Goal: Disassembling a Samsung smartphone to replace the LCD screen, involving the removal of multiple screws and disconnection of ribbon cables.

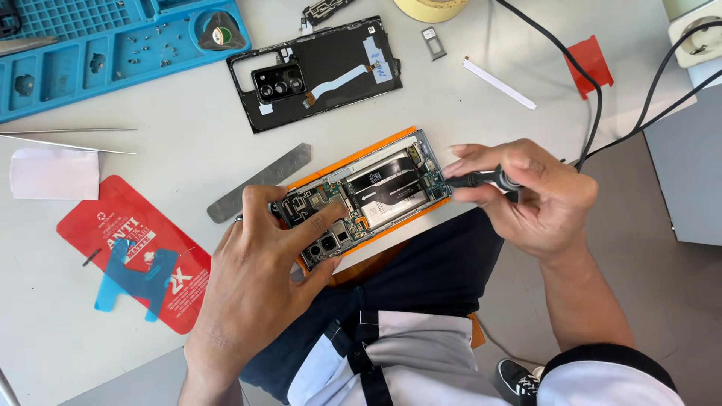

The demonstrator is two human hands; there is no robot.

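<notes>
An opened smartphone point(380, 188) lies on an orange pad at the table's front edge, its circuit boards, flex cables and camera modules exposed. My left hand point(259, 271) grips its near end, with the thumb pressed on the board by the cameras. My right hand point(526, 197) holds a black screwdriver point(481, 179) whose tip touches the phone's far end. The removed black back cover point(320, 71), with camera glass and a white flex strip, lies farther back on the table.
A blue parts tray point(105, 45) with small screws sits at the back left. Tweezers point(68, 139), a metal spudger point(259, 183), a red card with a blue pick point(139, 252), a SIM tray point(433, 43) and black cables point(594, 90) lie around.
</notes>
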